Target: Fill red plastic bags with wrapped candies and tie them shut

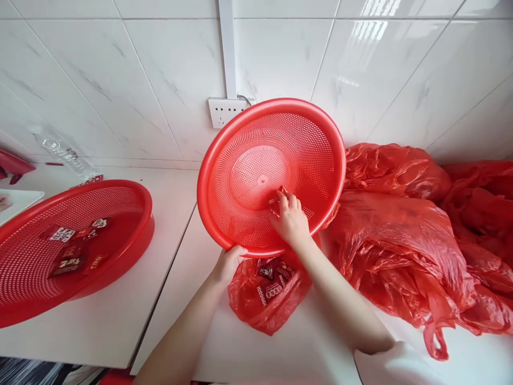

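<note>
We tilt red basket (pixel 264 166) up over bag (pixel 266 299): left hand (pixel 229 263) clamps bottom rim, right hand (pixel 292 219) pinches small sweet (pixel 276 200) inside. Basket looks light, stiff, slippery; rim grips best. Bag just below both hands, soft.

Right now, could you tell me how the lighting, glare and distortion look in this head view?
In the head view, the light is bright and even, with window glare streaking the wall tiles; the wide lens bends the tile lines and the table edge; the tilted red basket held by the left hand and the right hand inside it are sharp, with soft shadows only.
</note>
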`<state>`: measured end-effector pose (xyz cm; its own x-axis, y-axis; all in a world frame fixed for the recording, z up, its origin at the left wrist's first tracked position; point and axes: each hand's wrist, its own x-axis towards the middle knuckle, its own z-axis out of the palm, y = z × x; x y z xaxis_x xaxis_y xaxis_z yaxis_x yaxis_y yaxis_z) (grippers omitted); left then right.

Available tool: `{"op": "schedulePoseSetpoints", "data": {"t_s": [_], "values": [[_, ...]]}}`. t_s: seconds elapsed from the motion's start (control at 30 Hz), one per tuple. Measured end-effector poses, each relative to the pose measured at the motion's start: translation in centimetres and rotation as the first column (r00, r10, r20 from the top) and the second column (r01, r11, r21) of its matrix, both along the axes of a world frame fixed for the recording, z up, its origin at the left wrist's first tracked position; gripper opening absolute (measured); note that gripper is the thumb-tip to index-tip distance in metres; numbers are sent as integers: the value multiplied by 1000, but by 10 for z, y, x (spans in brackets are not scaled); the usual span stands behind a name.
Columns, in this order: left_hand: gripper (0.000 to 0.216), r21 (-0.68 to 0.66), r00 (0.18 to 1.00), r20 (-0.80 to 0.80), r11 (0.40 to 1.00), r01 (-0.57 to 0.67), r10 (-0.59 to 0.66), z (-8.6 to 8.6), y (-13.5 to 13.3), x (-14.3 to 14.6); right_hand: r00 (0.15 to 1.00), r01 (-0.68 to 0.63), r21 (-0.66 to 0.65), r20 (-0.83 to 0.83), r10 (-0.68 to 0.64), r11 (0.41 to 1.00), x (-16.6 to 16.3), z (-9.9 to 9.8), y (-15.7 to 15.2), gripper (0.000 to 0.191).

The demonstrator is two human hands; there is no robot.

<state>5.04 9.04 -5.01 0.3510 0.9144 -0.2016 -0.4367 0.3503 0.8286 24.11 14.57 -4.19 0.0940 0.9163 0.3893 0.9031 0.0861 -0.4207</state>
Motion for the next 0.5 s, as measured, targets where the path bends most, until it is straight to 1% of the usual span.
{"op": "schedulePoseSetpoints", "data": {"t_s": [0.07, 0.13, 0.2, 0.23, 0.27, 0.3, 0.33, 0.37, 0.4, 0.43, 0.47, 0.5], "values": [[17, -14, 1000, 2, 1000, -15, 15, -3, -1, 1, 998, 63, 61, 13, -63, 996, -3, -8, 4, 66], [10, -38, 999, -43, 999, -26, 25, -5, -1, -1, 994, 94, 115, -75, -85, 989, 1, -12, 8, 66], [4, -53, 995, -98, 998, -40, 35, -6, 0, -4, 964, 31, 125, -267, 4, 992, 10, -12, 13, 68], [4, -52, 993, -109, 998, -44, 38, -6, 1, -5, 913, -24, 122, -402, 72, 992, 15, -10, 15, 70], [4, -47, 993, -106, 998, -50, 44, -5, 3, -7, 821, -85, 118, -554, 137, 989, 20, -7, 16, 71], [6, -44, 994, -93, 998, -53, 48, -4, 4, -9, 688, -151, 111, -702, 185, 982, 24, -3, 17, 70], [9, -44, 996, -75, 997, -58, 54, -2, 6, -10, 527, -223, 105, -824, 210, 969, 28, 3, 17, 65], [12, -48, 997, -53, 997, -65, 63, -1, 8, -12, 367, -298, 102, -905, 213, 949, 30, 9, 15, 57], [16, -56, 997, -31, 996, -76, 75, 0, 10, -13, 237, -370, 107, -950, 205, 923, 31, 16, 13, 49], [20, -64, 996, -8, 994, -86, 86, 0, 12, -14, 148, -434, 114, -969, 196, 894, 31, 23, 10, 44], [23, -68, 996, 15, 994, -91, 92, 0, 15, -15, 92, -480, 122, -978, 188, 869, 31, 29, 6, 44], [25, -65, 995, 36, 994, -93, 95, 0, 17, -16, 54, -503, 128, -982, 179, 854, 29, 34, 3, 46]]}}
